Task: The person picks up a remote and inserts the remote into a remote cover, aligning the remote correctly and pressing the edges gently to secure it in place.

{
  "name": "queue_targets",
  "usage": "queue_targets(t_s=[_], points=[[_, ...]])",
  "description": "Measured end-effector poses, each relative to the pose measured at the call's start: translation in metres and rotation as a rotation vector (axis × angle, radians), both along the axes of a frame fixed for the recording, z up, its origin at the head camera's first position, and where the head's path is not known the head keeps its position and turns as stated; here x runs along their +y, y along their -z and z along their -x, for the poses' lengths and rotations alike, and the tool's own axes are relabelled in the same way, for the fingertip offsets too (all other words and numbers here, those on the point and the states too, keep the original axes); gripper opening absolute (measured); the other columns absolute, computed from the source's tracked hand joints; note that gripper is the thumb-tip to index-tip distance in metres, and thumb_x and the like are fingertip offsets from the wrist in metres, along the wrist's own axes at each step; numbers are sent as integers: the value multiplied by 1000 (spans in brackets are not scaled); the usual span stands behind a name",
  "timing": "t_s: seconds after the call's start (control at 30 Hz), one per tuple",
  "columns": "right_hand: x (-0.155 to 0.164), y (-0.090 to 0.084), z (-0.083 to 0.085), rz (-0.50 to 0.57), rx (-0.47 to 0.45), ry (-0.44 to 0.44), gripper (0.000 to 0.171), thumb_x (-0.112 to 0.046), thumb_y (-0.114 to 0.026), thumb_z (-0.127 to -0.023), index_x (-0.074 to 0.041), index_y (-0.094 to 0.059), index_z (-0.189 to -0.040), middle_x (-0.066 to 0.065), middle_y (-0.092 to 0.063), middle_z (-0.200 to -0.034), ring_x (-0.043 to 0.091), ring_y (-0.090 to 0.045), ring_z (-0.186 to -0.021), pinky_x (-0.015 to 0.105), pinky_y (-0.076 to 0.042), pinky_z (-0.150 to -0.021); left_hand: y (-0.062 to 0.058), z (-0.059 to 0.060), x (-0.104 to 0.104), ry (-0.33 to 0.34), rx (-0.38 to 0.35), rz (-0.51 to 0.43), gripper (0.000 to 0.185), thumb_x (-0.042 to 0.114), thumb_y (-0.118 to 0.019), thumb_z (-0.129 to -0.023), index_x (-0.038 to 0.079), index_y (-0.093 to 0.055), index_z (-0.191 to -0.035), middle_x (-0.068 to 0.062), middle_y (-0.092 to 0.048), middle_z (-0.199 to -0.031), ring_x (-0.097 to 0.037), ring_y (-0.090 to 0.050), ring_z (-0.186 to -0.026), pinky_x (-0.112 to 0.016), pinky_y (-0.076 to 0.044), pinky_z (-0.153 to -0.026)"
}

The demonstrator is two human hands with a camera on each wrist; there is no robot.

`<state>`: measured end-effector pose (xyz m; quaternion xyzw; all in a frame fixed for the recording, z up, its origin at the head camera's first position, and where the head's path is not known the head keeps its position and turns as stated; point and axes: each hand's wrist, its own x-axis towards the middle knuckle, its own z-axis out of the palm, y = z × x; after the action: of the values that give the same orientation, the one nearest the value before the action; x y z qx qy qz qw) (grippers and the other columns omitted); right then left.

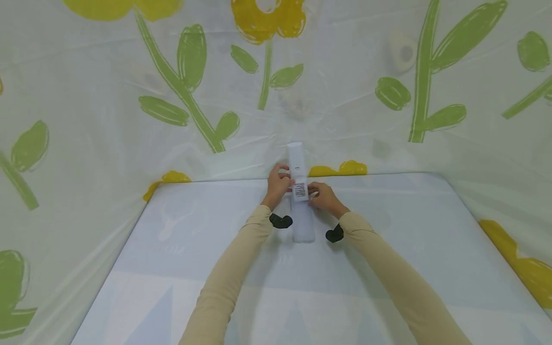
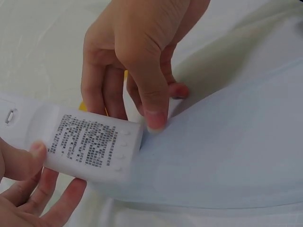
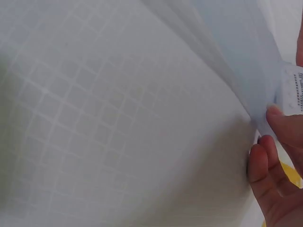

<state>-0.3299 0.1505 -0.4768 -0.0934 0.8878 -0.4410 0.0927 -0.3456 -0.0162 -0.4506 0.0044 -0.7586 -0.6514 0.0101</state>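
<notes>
A long, narrow pale fabric piece lies on the mat, its far end raised against the back sheet. A white paper label with small printed text wraps its middle. My left hand pinches the fabric at the label's edge, thumb on top and fingers behind. From the other side my right hand pinches the label, thumb over the print and fingers underneath.
A pale blue mat covers the surface. Plastic sheets printed with yellow flowers and green leaves close in the back and both sides. Black camera mounts sit at both wrists.
</notes>
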Motion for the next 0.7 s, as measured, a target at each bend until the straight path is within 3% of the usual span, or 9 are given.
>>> queue_targets(t_s=[0.33, 0.7], points=[[-6, -1, -3, -90, 155, -6, 33, 10, -72, -72, 6, -62, -103, 16, -63, -93, 27, -58, -84, 38, -52, -78, 0, -3, -3, -34, 36, 3, 34, -8, -55, -81, 7, -53, -111, -17, -64, -97, -25, -63, -81, -51, -56, -66], [-10, -3, -7, -109, 167, 18, 17, 13, -68, -74, 2, -61, -85, 15, -63, -89, 27, -58, -83, 37, -53, -74, 2, -7, -9, -34, 61, 2, 35, -8, -54, -81, 8, -52, -112, -19, -65, -98, -27, -64, -83, -50, -56, -67]])
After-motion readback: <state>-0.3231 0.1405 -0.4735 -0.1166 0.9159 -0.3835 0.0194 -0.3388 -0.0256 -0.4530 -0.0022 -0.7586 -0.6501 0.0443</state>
